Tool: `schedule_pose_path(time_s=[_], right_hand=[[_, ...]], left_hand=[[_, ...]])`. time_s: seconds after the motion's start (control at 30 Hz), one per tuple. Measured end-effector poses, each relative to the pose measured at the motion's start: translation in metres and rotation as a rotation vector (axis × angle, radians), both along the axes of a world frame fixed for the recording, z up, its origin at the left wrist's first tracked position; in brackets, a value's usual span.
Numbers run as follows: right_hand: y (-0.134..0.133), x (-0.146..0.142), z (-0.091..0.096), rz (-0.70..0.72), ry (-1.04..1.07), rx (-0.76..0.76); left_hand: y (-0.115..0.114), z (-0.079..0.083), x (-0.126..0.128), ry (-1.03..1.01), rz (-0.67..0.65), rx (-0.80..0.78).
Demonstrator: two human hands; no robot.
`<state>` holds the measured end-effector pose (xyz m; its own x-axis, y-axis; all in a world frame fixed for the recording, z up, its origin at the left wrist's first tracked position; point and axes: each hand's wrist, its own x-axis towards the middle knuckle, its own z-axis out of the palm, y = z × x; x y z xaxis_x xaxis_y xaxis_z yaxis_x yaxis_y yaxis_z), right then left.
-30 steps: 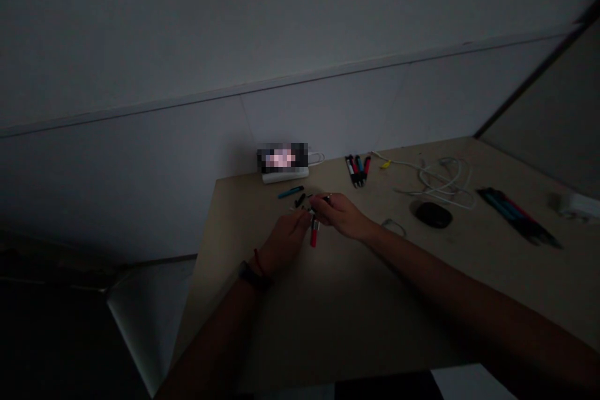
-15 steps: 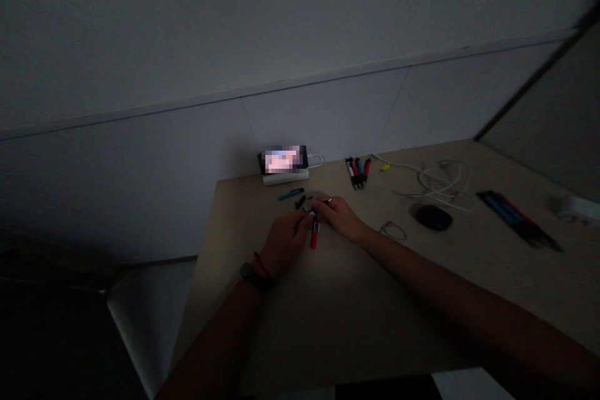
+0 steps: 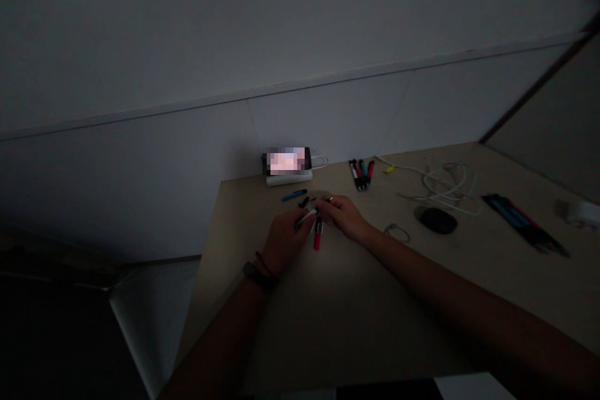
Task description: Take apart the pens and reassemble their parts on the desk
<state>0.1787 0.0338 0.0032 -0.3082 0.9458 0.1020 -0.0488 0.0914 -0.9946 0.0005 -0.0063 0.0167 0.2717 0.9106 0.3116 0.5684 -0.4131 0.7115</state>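
Red marker (image 3: 317, 239), long axis running near to far, just below the meeting left hand (image 3: 283, 241) and right hand (image 3: 340, 219), fingers of both drawn closed at its far end, exact pinch hidden by dimness.

- White panelled wall (image 3: 140, 44) behind the desk, crossed by a long horizontal rail (image 3: 300, 89)
- Beige desk (image 3: 225, 262), its far edge against the wall
- Grey partition (image 3: 544, 112) beyond the desk's right corner
- Dim light, dark lower left

Beige desk (image 3: 375, 325), pens (image 3: 359, 174), white cable (image 3: 445, 184), black mouse (image 3: 438, 220)
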Motion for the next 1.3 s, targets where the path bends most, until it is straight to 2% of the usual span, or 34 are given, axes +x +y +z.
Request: schedule_pose_path(time_s=[0.13,0.5,0.73,0.97,1.1,1.3], right_hand=[[-0.001,-0.001,0.000,-0.010,0.053,0.007],[0.001,0.000,-0.002,-0.060,0.012,-0.007],[0.002,-0.001,-0.004,-0.009,0.126,-0.027],[0.000,-0.002,0.000,-0.040,-0.005,-0.002],[0.003,0.000,-0.005,-0.051,0.042,-0.010],[0.004,0.002,-0.011,0.010,0.095,-0.012]], left_hand=[[0.002,-0.003,-0.001,-0.012,-0.020,-0.001],[0.001,-0.005,0.000,-0.114,0.002,0.005],[0.000,-0.004,0.000,-0.082,-0.011,-0.021],[-0.001,-0.003,0.001,-0.059,0.049,0.022],[-0.001,-0.006,0.001,-0.054,0.074,0.037],[0.000,-0.008,0.002,-0.106,0.028,0.035]])
